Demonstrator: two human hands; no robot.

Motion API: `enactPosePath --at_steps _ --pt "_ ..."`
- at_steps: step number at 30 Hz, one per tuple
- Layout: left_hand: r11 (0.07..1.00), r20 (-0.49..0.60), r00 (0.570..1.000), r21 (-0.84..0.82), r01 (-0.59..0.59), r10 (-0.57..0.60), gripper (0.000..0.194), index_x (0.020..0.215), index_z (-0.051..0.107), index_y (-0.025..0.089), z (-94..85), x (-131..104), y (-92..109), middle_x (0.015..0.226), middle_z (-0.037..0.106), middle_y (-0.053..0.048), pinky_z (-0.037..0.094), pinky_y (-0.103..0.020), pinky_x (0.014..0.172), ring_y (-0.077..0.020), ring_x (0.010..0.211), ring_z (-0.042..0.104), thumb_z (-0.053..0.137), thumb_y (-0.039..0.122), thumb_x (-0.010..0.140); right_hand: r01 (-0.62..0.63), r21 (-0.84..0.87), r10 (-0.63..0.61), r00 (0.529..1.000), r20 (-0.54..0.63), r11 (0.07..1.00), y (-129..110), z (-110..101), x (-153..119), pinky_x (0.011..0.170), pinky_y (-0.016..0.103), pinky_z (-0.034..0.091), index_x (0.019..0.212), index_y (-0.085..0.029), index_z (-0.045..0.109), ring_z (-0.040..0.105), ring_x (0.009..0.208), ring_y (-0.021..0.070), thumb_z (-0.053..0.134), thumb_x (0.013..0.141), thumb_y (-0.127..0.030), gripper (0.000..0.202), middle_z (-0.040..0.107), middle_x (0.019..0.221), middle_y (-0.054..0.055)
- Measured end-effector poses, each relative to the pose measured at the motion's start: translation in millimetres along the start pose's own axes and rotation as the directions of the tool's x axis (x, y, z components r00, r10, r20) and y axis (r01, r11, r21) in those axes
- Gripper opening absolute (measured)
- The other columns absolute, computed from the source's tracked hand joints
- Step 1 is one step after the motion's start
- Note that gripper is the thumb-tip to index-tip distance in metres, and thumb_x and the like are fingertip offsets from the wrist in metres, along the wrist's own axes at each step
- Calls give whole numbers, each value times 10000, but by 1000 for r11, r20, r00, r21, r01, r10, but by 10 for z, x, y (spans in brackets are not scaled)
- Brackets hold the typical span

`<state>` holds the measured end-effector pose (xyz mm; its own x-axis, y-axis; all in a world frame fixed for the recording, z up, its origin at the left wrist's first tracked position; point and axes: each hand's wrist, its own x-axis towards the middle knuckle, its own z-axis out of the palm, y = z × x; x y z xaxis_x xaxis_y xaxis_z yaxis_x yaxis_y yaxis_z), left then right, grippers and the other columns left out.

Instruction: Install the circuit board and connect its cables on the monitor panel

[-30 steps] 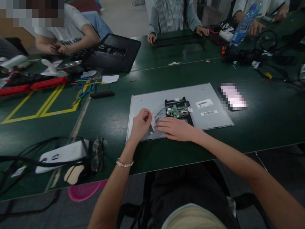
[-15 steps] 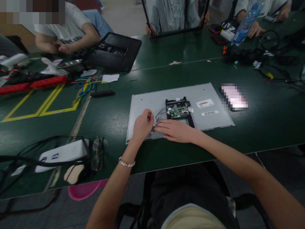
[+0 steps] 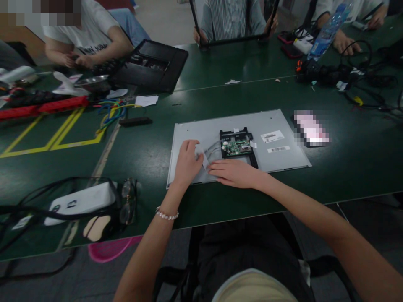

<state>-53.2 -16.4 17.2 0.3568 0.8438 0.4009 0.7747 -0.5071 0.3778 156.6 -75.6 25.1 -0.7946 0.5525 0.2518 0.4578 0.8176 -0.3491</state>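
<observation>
We see our left hand (image 3: 189,163) with bent fingers at a white strip (image 3: 205,160); whether it grips, we cannot tell. Our right hand (image 3: 234,173) is flat, its fingers stretched left toward the strip. Both are over the near part of the grey panel (image 3: 204,129), where grey cables (image 3: 214,147) reach right to the circuit board (image 3: 236,148).

Dim, flat light, source can't be told. Soft glare patches on green tabletop (image 3: 151,151). Phone screen (image 3: 311,127) and upper-left corner pixelated. Circuit board (image 3: 233,148) detail mushy, label (image 3: 278,135) print unreadable. Wide-angle stretch at edges.
</observation>
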Motion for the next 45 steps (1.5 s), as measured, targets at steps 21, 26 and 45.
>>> enactPosePath --at_steps 21,26,45 --pt "993 190 975 -23 -116 118 122 937 653 175 -49 30 48 963 626 -77 477 -353 823 -210 877 594 559 215 872 4 -24 -4 1000 -12 1000 4 1 -5 1094 423 403 1224 -134 598 508 1281 220 483 940 -181 309 611 1308 128" --pt "995 211 972 -26 -96 99 142 978 648 179 -36 21 26 987 624 -78 480 -358 847 -221 923 594 566 212 867 4 -38 -4 1000 -8 999 -5 -9 -3 1087 414 410 1229 -136 592 512 1276 222 486 938 -178 312 607 1317 123" --pt "988 225 962 -5 -156 153 139 976 623 176 -24 22 6 965 593 -66 479 -350 853 -203 921 569 525 137 885 13 -46 -13 1000 -9 999 12 14 -14 1073 423 419 1230 -126 591 505 1279 226 489 940 -178 311 585 1340 140"
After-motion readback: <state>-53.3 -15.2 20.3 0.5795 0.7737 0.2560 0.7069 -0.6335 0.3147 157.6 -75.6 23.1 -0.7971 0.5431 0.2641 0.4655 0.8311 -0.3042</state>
